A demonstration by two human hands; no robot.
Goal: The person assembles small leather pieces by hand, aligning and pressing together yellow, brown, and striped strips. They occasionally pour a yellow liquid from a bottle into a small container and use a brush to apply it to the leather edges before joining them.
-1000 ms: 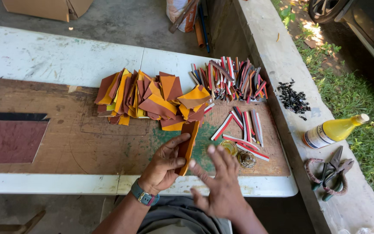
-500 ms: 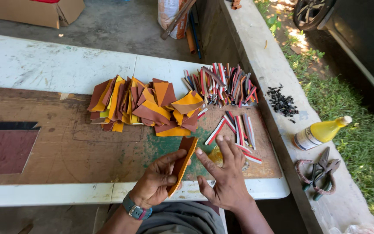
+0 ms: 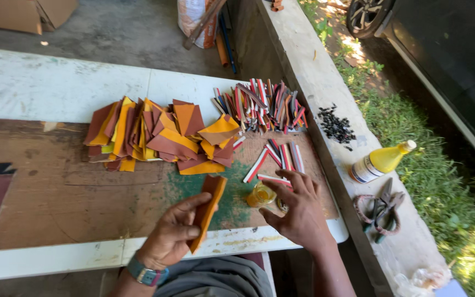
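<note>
Currently the left hand (image 3: 171,236) clamps a brown-orange leather piece (image 3: 207,209) on edge above the tabletop (image 3: 56,192); its grip is closed on it. Right hand (image 3: 298,212), fingers spread and empty, reaches over the small yellow glue jar (image 3: 260,194). Judged step: gluing; next calls for dipping a finger without tipping the jar.
</note>
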